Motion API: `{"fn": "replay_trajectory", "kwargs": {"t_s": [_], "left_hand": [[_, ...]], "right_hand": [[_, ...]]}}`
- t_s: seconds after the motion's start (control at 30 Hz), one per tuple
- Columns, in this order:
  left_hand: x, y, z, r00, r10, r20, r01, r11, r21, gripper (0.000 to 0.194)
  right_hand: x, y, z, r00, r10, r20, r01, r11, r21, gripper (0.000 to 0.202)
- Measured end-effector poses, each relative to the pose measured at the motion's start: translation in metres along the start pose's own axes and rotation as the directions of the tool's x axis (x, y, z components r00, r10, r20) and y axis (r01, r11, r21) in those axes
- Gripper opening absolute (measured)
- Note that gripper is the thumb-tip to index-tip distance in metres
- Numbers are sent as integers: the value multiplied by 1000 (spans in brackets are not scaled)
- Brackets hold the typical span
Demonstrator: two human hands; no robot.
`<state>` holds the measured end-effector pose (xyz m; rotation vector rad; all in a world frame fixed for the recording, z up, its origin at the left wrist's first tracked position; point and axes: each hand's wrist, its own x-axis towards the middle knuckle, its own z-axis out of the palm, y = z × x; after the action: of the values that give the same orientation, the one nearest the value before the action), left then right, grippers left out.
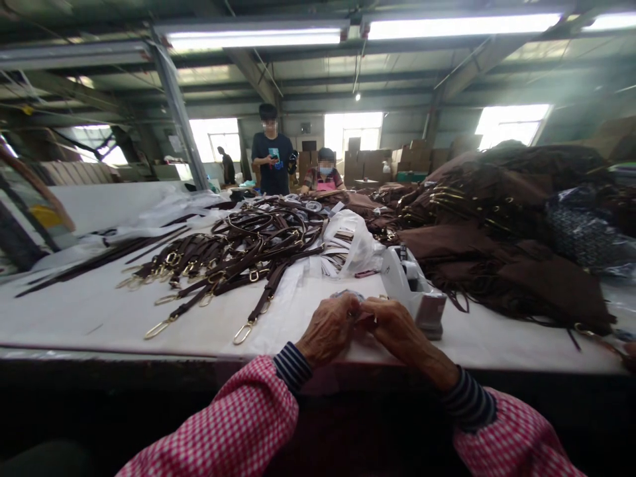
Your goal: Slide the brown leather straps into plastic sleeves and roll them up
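Head: left hand (pixel 328 330), right hand (pixel 393 324) curled close together, backs up.

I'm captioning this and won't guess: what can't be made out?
Head view: small piece between left hand and right hand, mostly covered by them.
Head view: dark mark on the white holder, too small to read.
Head view: whatever clear plastic covers, obscured by glare and creases.
Head view: brownish thing, cut off by right edge.

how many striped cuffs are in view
2: one striped cuff at the wrist of the left hand, the other at the wrist of the right hand.
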<state>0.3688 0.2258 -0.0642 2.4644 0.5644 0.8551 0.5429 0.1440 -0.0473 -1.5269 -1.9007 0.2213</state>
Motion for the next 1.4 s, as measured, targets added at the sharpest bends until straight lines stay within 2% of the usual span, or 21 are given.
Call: {"fn": "replay_trajectory", "kwargs": {"t_s": [0.17,0.27,0.43,0.57,0.63,0.77,0.83,0.93,1.0,1.13,1.23,1.27,1.33,1.4], "left_hand": [[1,0,4,993,-98,-71,88,988,-127,32],[3,-2,6,987,-130,-94,114,980,-166,39],[0,4,6,983,-142,-113,122,978,-169,37],[-7,11,0,979,-151,-139,144,988,-61,35],[-8,10,-3,967,-217,-136,210,976,-62,42],[-6,3,-4,932,-356,-69,340,923,-182,55],[-6,2,-2,943,-330,-50,324,941,-101,51],[-5,2,-1,987,-161,-10,160,974,163,25],[-4,0,-2,996,-74,40,61,965,253,15],[-1,-7,-7,994,-78,80,62,980,189,11],[1,-9,-8,992,-106,73,95,986,137,13],[1,-9,-8,992,-110,67,100,986,132,15],[0,-8,-9,992,-114,57,105,986,132,19],[0,-5,-9,992,-114,59,106,986,133,23]], "right_hand": [[16,2,-10,993,67,100,-82,986,148,10],[25,7,-13,986,91,142,-121,968,219,8],[35,13,-14,960,96,262,-184,924,336,5],[38,16,-12,949,98,300,-220,887,406,6],[38,17,-11,946,101,309,-233,873,428,7],[40,22,-8,936,104,336,-259,850,458,11],[41,24,-7,933,98,346,-266,837,479,13],[42,25,-6,933,84,351,-265,820,507,14],[41,22,-6,936,76,344,-255,820,512,14],[35,11,-11,953,60,298,-203,854,478,11],[31,1,-16,984,67,164,-131,900,415,3],[30,-3,-18,993,68,101,-102,919,381,6],[28,-13,-22,1000,20,7,-21,974,224,12],[25,-24,-24,997,-73,27,74,996,-50,12]]}}
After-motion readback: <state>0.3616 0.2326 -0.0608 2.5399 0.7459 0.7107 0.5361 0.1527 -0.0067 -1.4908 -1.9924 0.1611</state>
